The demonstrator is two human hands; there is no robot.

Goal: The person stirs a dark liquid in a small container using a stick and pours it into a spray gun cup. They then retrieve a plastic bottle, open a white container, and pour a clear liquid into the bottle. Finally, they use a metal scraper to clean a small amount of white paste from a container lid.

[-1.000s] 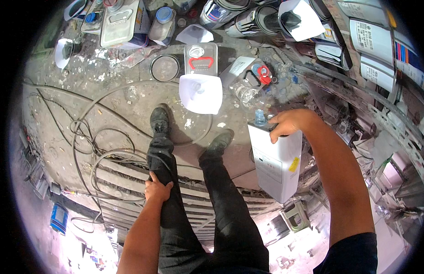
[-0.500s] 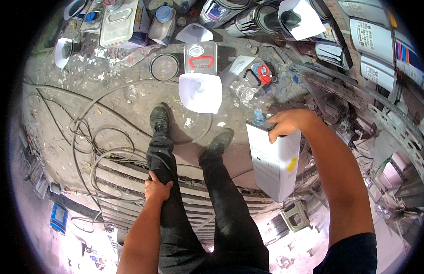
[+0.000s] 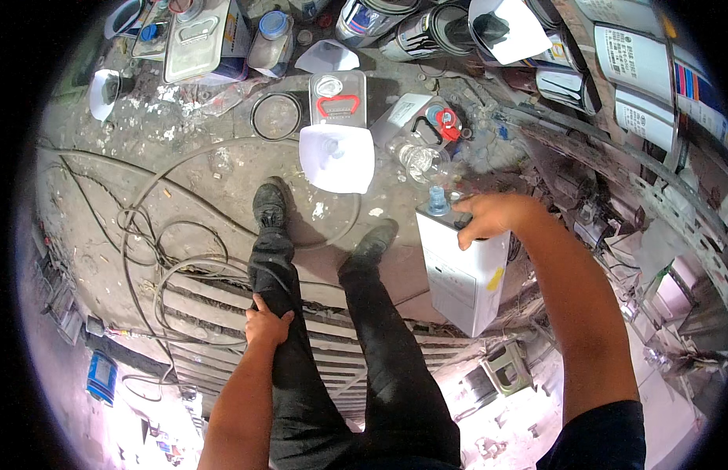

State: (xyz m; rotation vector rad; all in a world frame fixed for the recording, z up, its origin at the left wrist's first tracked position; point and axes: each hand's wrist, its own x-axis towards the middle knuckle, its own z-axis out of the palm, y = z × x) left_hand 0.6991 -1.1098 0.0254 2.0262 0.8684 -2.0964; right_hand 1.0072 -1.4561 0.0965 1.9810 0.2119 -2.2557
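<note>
My right hand (image 3: 489, 218) grips the top of a tall white rectangular can (image 3: 462, 278) with a yellow label, held right of my legs beside a clear blue spout (image 3: 438, 201) on its top. My left hand (image 3: 266, 319) is closed round my left leg (image 3: 274, 274) near the knee. Ahead of my feet, a white cone-shaped funnel or cup (image 3: 336, 157) lies in front of a metal can with a red handle (image 3: 339, 103). To its right are a tilted can with a red cap (image 3: 447, 123) and a crumpled clear plastic bottle (image 3: 419, 163).
Paint cans (image 3: 415, 35) and jugs crowd the back, with a round lid (image 3: 276, 116) among them. Hoses (image 3: 184, 227) coil on the left over a slatted grate (image 3: 199, 313). A metal rail (image 3: 615, 160) and stacked white cans (image 3: 638, 86) line the right. A stool (image 3: 505, 368) is behind me.
My right hand and the white can have shifted slightly left, with the can's bottom a little higher. The view has drifted slightly. My left hand stays on my leg.
</note>
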